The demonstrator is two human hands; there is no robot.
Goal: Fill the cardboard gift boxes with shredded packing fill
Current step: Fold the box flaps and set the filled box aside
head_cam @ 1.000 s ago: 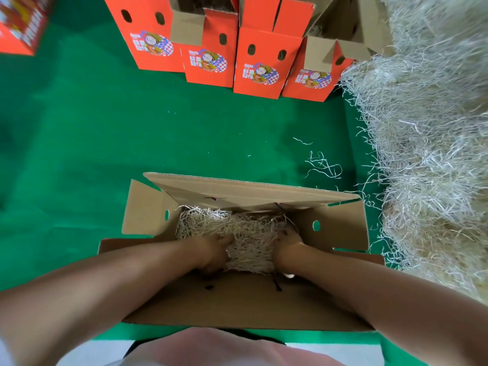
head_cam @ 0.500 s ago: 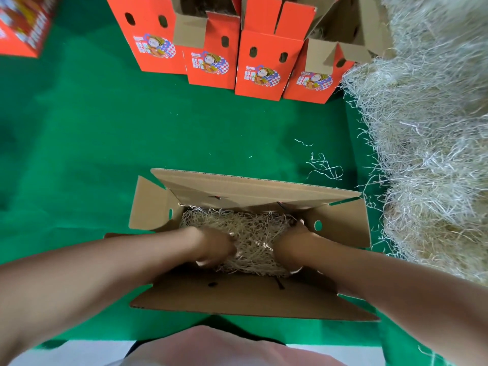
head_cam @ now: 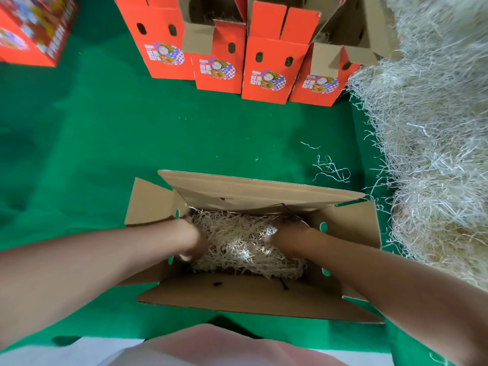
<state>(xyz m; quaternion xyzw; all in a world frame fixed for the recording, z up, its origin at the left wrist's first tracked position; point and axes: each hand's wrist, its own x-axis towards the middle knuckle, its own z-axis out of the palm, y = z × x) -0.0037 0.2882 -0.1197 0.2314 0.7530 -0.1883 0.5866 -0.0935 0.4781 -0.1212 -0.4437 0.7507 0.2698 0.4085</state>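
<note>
A left hand [head_cam: 190, 240] and right hand [head_cam: 289, 237] sink into pale, tangled shredded fill [head_cam: 243, 244] inside an open cardboard box [head_cam: 250, 186] on green cloth [head_cam: 132, 141]; the buried fingers hide whether either hand grips.

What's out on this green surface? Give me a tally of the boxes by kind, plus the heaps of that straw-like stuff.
Open box being filled: 1
Red boxes standing in the far row: 4
Red box at the far left, blurred: 1
Big heap of shredded fill on the right: 1
Total: 7
</note>
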